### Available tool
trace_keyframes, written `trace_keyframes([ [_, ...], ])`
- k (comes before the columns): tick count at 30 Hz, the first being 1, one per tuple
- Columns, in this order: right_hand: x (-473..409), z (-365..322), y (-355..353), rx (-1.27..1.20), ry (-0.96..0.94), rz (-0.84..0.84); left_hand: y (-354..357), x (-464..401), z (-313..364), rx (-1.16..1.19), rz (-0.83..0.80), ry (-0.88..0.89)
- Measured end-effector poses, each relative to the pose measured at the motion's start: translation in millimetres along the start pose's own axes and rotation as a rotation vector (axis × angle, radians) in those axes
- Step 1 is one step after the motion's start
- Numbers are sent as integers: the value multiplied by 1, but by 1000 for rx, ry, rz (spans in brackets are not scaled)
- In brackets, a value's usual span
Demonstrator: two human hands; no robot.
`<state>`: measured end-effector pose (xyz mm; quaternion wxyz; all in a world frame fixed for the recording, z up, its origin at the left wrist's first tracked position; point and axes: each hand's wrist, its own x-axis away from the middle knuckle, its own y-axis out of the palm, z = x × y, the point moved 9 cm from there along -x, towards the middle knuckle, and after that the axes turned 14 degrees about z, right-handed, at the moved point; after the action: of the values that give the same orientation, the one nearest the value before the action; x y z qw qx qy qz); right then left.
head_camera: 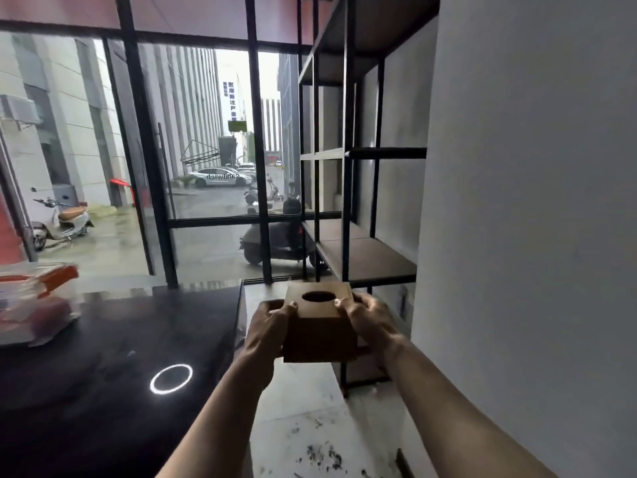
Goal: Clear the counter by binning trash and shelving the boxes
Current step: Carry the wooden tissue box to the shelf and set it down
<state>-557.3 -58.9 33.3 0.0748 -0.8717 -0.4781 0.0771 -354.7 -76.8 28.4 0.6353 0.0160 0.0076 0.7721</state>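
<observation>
A brown box (320, 334) with a round hole in its top is held in the air between both hands, off the right end of the black counter (113, 357). My left hand (267, 326) grips its left side and my right hand (367, 317) grips its right side. Just beyond the box stands a black metal shelving unit (348, 167), whose brown lower shelf (365, 258) is bare. A blurred pile of clear plastic and orange packaging (34, 301) lies on the counter's far left.
A grey wall (524, 201) runs close along the right. Glass windows with black frames (256, 150) are ahead, with scooters outside. The pale floor (310, 429) below my arms is scuffed with dark debris. A glowing white ring (171, 378) shows on the counter top.
</observation>
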Motion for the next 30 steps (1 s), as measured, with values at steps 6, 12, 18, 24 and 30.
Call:
trace_keyframes([
  [6, -14, 4, -43, 4, -56, 61, 41, 12, -6, 15, -28, -3],
  [12, -35, 22, -52, -38, -19, 20, 65, 6, -12, 21, -15, 1],
  [18, -78, 29, -37, -33, -15, -13, 84, -34, -16, 27, 40, 11],
  [24, -164, 41, -2, -13, -15, -40, 124, -116, -34, 53, 52, 2],
  [30, -287, 37, 58, -12, 3, -98, 164, -247, -43, 76, 104, -12],
])
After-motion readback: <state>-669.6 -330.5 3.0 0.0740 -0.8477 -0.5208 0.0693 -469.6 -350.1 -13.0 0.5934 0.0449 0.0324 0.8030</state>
